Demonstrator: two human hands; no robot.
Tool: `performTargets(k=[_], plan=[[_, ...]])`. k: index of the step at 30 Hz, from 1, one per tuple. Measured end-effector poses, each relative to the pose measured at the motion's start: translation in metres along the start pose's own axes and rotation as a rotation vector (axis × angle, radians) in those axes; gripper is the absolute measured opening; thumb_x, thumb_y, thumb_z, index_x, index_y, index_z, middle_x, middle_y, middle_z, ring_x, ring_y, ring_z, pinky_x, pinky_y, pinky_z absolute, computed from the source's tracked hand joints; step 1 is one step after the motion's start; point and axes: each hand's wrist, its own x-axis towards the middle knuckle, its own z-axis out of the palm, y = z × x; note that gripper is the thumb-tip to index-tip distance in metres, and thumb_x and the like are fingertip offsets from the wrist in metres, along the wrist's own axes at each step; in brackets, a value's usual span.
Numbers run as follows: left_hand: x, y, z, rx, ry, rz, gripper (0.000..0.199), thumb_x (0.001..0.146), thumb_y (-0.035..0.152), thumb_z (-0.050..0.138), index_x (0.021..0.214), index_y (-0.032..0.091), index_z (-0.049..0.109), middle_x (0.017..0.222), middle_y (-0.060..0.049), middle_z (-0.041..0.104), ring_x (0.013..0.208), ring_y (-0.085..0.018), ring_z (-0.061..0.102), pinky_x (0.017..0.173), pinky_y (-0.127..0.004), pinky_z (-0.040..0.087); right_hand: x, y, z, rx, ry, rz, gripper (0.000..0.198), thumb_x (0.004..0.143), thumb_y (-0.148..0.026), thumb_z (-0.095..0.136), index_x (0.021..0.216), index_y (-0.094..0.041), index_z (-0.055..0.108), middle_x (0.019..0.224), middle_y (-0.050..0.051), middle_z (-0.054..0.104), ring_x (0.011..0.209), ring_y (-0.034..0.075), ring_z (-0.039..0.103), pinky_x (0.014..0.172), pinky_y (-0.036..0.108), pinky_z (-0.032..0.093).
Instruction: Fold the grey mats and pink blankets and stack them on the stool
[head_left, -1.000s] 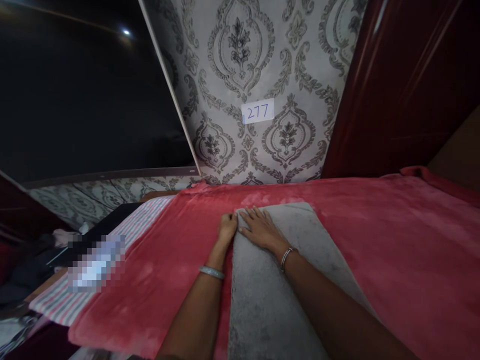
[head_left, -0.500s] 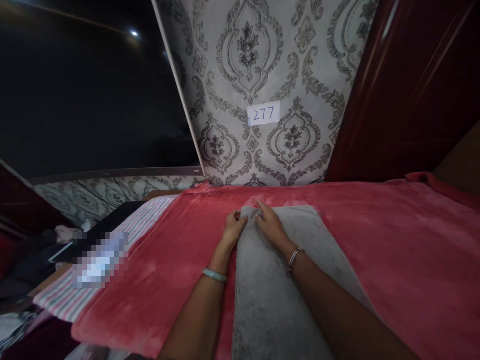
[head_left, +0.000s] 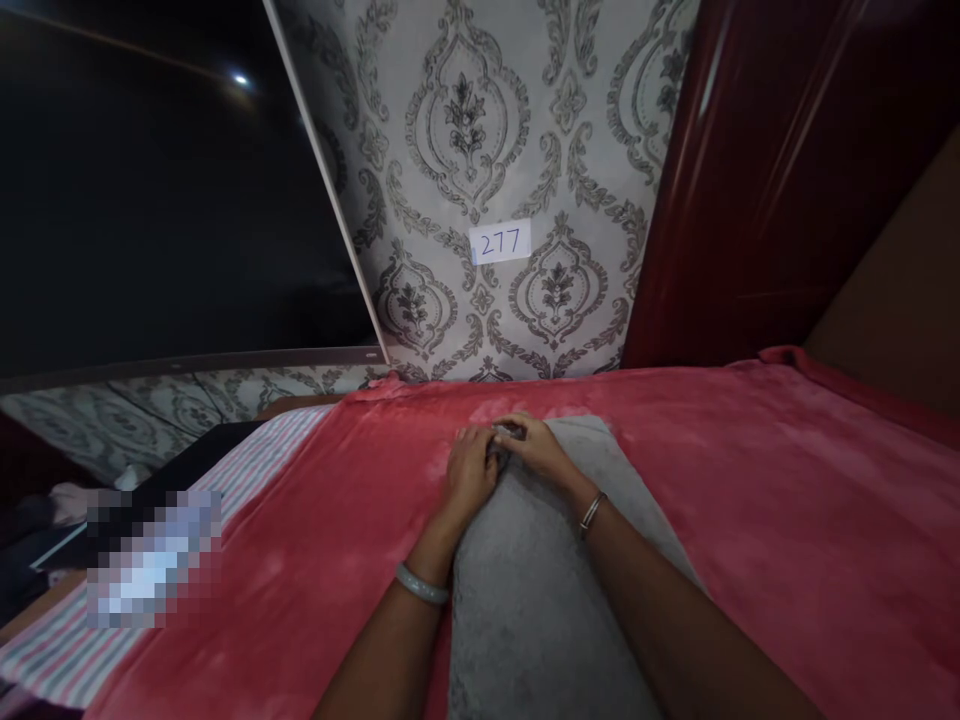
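From where I stand, the long grey cloth [head_left: 536, 590] lies lengthwise over the red blanket [head_left: 322, 530], its near end running out of sight between the person's forearms. At its far left corner the right hand [head_left: 538, 450] pinches a bunched bit of the fabric between curled fingers, while the left hand [head_left: 471, 472] bends close against the same corner, though I cannot tell whether it grips. Along the blanket's left side, a striped cloth [head_left: 274, 455] bears something blurred out [head_left: 154, 560].

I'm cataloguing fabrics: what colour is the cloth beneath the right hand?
The cloth is grey; the head view shows it best.
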Motion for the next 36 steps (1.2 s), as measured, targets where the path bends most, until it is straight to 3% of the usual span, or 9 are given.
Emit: performTargets(k=[7, 13, 17, 21, 25, 32, 36], plan=[[0.001, -0.001, 0.002, 0.002, 0.007, -0.063, 0.023, 0.078, 0.009, 0.058, 0.098, 0.018, 0.062, 0.1, -0.009, 0.065, 0.098, -0.024, 0.059, 0.088, -0.038, 0.048, -0.001, -0.007, -0.004, -0.074, 0.096, -0.036, 0.012, 0.078, -0.026, 0.057, 0.072, -0.019, 0.065, 0.076, 0.004, 0.065, 0.075, 0.018, 0.058, 0.072, 0.03, 0.046], [0.001, -0.002, 0.003, -0.025, 0.034, -0.068, 0.014, 0.083, 0.015, 0.057, 0.095, 0.019, 0.063, 0.096, -0.007, 0.067, 0.093, -0.022, 0.06, 0.086, -0.036, 0.048, -0.003, -0.018, -0.013, -0.168, 0.132, -0.099, 0.012, 0.081, -0.023, 0.055, 0.07, -0.02, 0.06, 0.076, 0.004, 0.063, 0.076, 0.018, 0.056, 0.074, 0.03, 0.044], [0.001, 0.0, 0.001, -0.023, 0.033, -0.053, 0.016, 0.083, 0.013, 0.055, 0.096, 0.018, 0.063, 0.098, -0.009, 0.067, 0.095, -0.023, 0.06, 0.088, -0.038, 0.048, -0.004, -0.019, -0.009, -0.219, 0.122, -0.112, 0.012, 0.085, -0.023, 0.056, 0.085, -0.019, 0.067, 0.088, 0.006, 0.065, 0.087, 0.02, 0.058, 0.081, 0.032, 0.046], [0.001, 0.001, 0.001, -0.002, 0.009, -0.011, 0.015, 0.085, 0.013, 0.054, 0.094, 0.02, 0.063, 0.097, -0.008, 0.066, 0.097, -0.024, 0.06, 0.091, -0.04, 0.047, -0.005, -0.017, -0.004, -0.35, -0.048, -0.086, 0.027, 0.083, -0.017, 0.062, 0.108, -0.019, 0.072, 0.103, 0.007, 0.064, 0.102, 0.022, 0.057, 0.092, 0.036, 0.046], [0.0, 0.0, 0.004, -0.004, 0.009, -0.035, 0.014, 0.083, 0.013, 0.057, 0.093, 0.02, 0.062, 0.098, -0.008, 0.066, 0.098, -0.024, 0.06, 0.092, -0.04, 0.047, -0.007, -0.019, -0.006, -0.378, -0.154, -0.081, 0.026, 0.083, -0.007, 0.058, 0.098, -0.02, 0.073, 0.097, 0.005, 0.062, 0.096, 0.019, 0.057, 0.087, 0.032, 0.046], [0.0, -0.001, 0.006, -0.022, 0.039, -0.114, 0.014, 0.079, 0.013, 0.06, 0.091, 0.019, 0.059, 0.096, -0.009, 0.067, 0.095, -0.024, 0.061, 0.086, -0.037, 0.048, -0.011, -0.025, -0.006, -0.442, -0.024, -0.113, 0.015, 0.086, -0.009, 0.053, 0.083, -0.019, 0.064, 0.088, 0.004, 0.059, 0.084, 0.018, 0.055, 0.077, 0.029, 0.044], [0.001, -0.001, 0.005, -0.05, 0.054, -0.121, 0.009, 0.08, 0.016, 0.059, 0.089, 0.02, 0.06, 0.091, -0.007, 0.067, 0.09, -0.022, 0.061, 0.084, -0.036, 0.048, -0.012, -0.033, -0.006, -0.549, -0.012, -0.133, 0.017, 0.087, -0.01, 0.05, 0.081, -0.02, 0.061, 0.09, 0.006, 0.06, 0.088, 0.02, 0.054, 0.082, 0.031, 0.043]])
